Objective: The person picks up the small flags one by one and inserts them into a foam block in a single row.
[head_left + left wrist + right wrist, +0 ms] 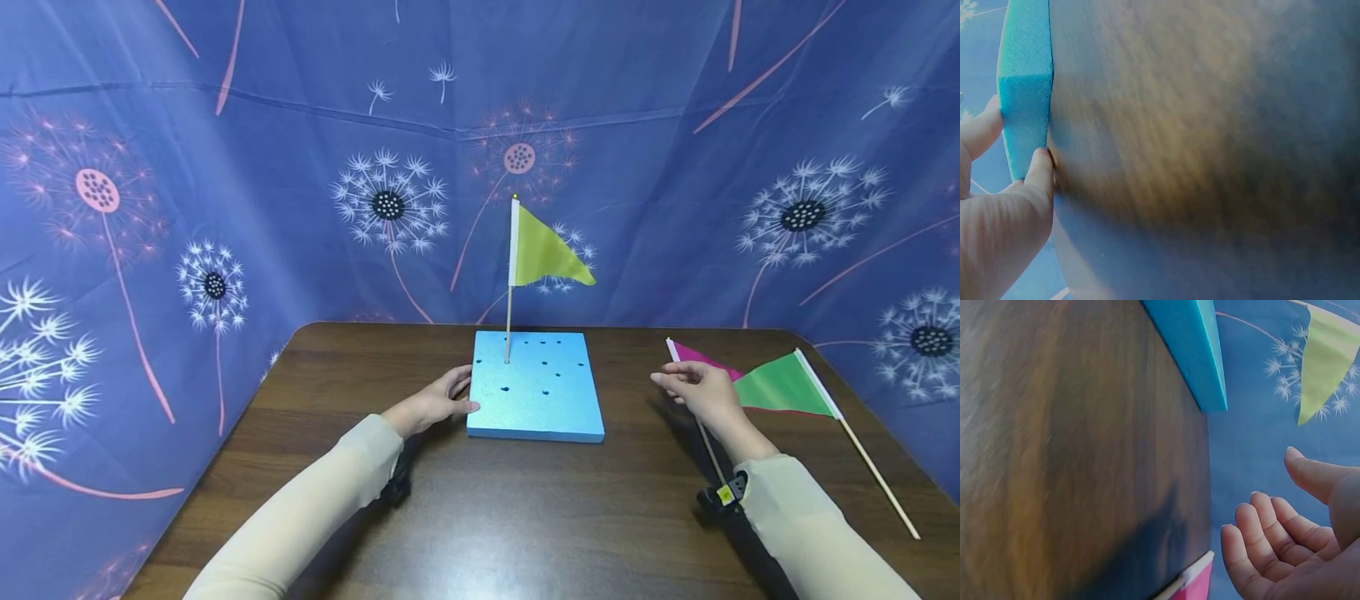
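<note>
A blue board (536, 417) with several small holes lies on the table, and a yellow-green flag (543, 250) stands upright in one hole. My left hand (435, 402) holds the board's left edge; in the left wrist view its thumb and fingers (1038, 169) touch the foam's side. My right hand (705, 396), empty with fingers loosely bent, hovers above the magenta flag (705, 358), hiding part of its stick. In the right wrist view the right hand (1291, 531) is apart from the magenta flag (1197, 586) and the board (1194, 356).
A green flag (787, 386) lies at the right of the table, its stick slanting toward the front right and its cloth near the magenta one. Behind the brown table (337, 358) hangs a blue curtain (300, 167) with dandelion prints.
</note>
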A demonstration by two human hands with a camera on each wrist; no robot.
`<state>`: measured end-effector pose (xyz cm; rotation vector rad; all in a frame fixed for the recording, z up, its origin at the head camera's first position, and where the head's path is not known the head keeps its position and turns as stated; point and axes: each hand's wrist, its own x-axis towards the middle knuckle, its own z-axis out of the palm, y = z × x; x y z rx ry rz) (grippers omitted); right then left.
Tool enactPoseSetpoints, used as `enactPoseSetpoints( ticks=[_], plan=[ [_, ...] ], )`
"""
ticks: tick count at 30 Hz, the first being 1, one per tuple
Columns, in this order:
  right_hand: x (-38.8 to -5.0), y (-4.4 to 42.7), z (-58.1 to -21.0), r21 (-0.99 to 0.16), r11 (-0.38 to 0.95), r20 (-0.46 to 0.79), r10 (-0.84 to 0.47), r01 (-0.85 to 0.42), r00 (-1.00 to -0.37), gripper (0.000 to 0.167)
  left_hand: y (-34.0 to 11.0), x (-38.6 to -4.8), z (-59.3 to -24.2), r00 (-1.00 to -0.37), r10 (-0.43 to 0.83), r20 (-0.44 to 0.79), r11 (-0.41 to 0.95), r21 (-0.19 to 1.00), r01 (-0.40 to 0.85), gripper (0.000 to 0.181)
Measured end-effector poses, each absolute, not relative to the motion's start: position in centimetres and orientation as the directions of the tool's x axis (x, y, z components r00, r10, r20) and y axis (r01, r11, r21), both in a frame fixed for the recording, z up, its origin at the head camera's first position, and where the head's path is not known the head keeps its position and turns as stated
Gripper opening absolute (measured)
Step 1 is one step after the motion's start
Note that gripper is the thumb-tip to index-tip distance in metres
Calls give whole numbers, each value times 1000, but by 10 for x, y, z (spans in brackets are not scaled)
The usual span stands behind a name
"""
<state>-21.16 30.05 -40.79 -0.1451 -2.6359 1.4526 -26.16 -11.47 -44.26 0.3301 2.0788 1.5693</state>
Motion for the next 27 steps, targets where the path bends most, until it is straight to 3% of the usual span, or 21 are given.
enactPoseSetpoints(
  ticks=[9,27],
  plan=[
    [-203,316,-418,-836,545,27,156,63,-987,49,-118,-262,-441,-841,473,-264,324,939,-113,79],
    [-185,339,-427,-699,670,-91,264,250,-960,54,-115,-261,-442,-839,486,-245,304,947,-101,78]
  ],
)
